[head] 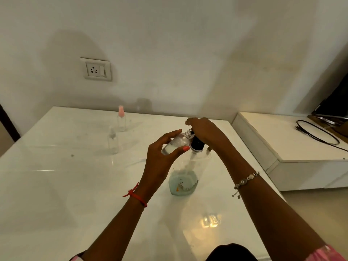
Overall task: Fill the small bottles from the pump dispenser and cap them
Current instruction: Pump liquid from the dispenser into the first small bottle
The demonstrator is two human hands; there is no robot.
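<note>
Wall point(188, 44): off-white, faintly stained, fills the upper half of the frame. Counter point(56, 185): white, glossy, reflective, spans the lower frame from the left edge to right of centre. Low white unit point(282, 136): at right, just beside the counter and set lower. Dark screen point(337, 104): at the right edge, standing on that unit, partly cut off. Black cable point(318, 132): looped on the unit near the screen. Pump dispenser point(188, 174): clear, upright on the counter at centre, pale blue-green liquid low in its base, black pump head. Right grip point(205, 132): closed over the pump head from above. Left grip point(162, 157): thumb and fingers wrapped round the small bottle point(177, 143), which is held off the counter, tilted, its uncapped neck at the pump head, some clear liquid inside. Socket plate point(96, 69): white, on the wall at upper left. Pink-capped bottle point(121, 119) and clear-capped bottle point(112, 140): upright on the counter, left of centre, near each other.
</note>
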